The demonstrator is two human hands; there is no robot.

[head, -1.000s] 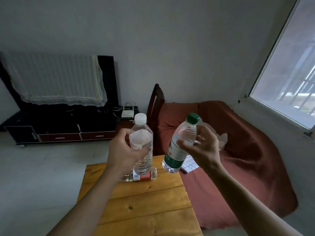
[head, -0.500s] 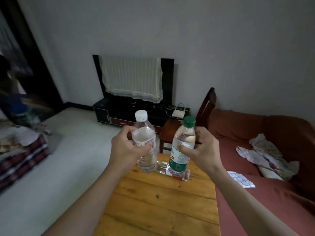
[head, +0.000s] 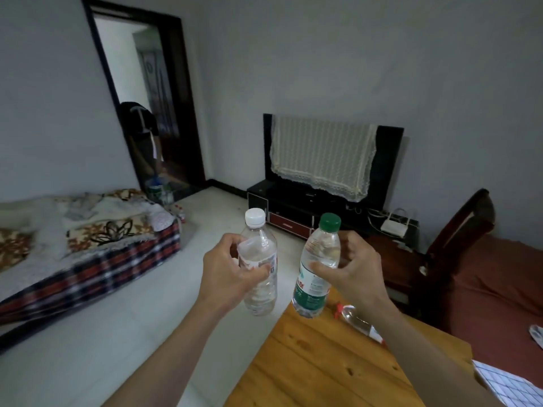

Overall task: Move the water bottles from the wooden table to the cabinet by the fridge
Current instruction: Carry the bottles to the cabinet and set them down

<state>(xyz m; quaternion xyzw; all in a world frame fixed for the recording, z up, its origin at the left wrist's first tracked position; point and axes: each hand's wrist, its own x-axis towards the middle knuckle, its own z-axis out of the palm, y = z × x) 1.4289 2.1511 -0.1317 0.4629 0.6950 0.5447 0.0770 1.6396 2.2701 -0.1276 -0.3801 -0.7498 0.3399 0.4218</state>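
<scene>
The left hand (head: pixel 229 274) grips a white-capped bottle (head: pixel 260 262), fingers curled round its middle and hiding part of the label. The right hand (head: pixel 349 268) grips a green-capped bottle (head: pixel 318 265) the same way. Both are held upright, off the wooden desk (head: pixel 323 368). A third bottle (head: pixel 357 320) lies on the desk, half hidden behind the right forearm. A doorway (head: pixel 141 98) is blurred.

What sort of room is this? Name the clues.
Probably a lived-in living room: a cloth-draped TV on a low stand, a red sofa, and a mattress on the floor.
</scene>
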